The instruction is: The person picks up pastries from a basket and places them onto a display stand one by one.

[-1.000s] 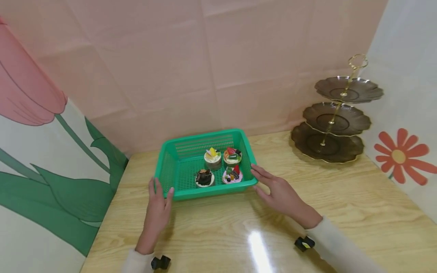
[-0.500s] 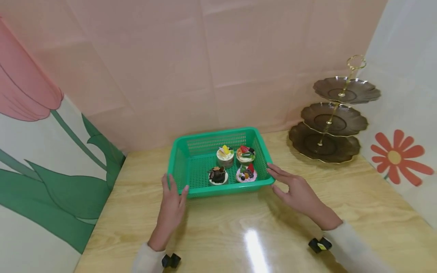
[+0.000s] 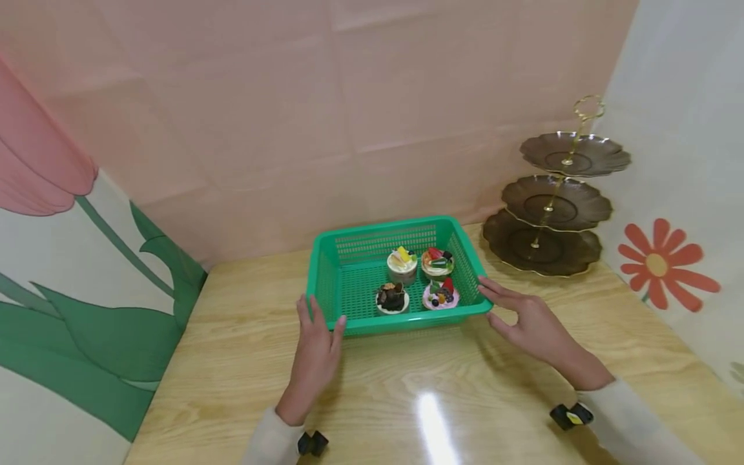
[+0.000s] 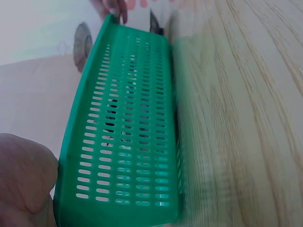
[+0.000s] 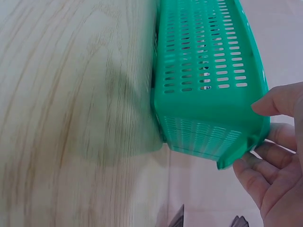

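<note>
A green plastic basket (image 3: 407, 321) with slotted walls is at the middle of the table, near its back edge. Inside, toward its right half, are several small cupcakes: one with dark chocolate topping (image 3: 392, 297), one pink with berries (image 3: 440, 295), one with yellow fruit (image 3: 402, 260) and one with red fruit (image 3: 437, 261). My left hand (image 3: 316, 352) holds the front left corner, thumb on the front rim and fingers along the side. At the front right corner my right hand (image 3: 531, 326) grips the rim; the right wrist view shows its thumb (image 5: 274, 101) against the outer wall.
A three-tier brown serving stand (image 3: 557, 205) with a gold stem stands at the back right, just beyond the basket. Behind the wooden table (image 3: 232, 361) hangs a pink cloth (image 3: 261, 129). Flower-printed panels flank it on both sides.
Both hands and the basket, with the cupcakes in it, have shifted right toward the serving stand. The grip on the corners looks the same. The view has turned slightly.
</note>
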Demonstrator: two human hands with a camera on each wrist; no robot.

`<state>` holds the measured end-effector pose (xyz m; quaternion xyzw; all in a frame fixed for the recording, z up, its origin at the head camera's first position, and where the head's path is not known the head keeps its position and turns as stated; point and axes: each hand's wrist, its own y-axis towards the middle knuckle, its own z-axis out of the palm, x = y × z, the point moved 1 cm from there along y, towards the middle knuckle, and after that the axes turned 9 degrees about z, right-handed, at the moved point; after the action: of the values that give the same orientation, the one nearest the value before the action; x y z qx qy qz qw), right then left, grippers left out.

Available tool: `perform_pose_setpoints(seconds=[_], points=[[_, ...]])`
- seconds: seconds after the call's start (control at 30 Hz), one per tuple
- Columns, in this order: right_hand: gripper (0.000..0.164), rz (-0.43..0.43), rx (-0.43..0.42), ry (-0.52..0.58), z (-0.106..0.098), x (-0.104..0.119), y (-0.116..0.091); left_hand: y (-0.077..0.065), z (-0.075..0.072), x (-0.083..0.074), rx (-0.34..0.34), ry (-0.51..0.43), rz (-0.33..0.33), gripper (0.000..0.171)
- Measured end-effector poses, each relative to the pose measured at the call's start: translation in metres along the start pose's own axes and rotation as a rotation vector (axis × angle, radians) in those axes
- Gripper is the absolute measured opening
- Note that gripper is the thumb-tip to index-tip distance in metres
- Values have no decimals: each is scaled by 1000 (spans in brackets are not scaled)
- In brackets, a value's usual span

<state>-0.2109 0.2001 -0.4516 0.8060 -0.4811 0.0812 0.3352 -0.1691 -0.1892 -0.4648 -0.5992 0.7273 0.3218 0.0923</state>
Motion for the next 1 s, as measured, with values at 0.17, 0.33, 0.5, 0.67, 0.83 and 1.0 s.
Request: perform_pose_setpoints(seconds=[0.17,0.33,0.5,0.67,0.83,1.0], points=[[53,12,-3,0,-2,-1,-2,1,0,-2,11,14,8,80],[52,25,-2,-9,-5,-3,-3,2,2,-5,22,24,1,82],[52,19,4,-16,-7,-5,-4,1,5,-6,20,17,-6,84],[53,-15,-14,-21,-6,-8,-2,-1,0,-8,52,15,-7,86],[51,-51,-31,-33,-5,-6,1,3,-16,-2,150,32,-1,92],[47,-37,-49,-102,0,-3,5,22,-30,22,187,-50,67,91]])
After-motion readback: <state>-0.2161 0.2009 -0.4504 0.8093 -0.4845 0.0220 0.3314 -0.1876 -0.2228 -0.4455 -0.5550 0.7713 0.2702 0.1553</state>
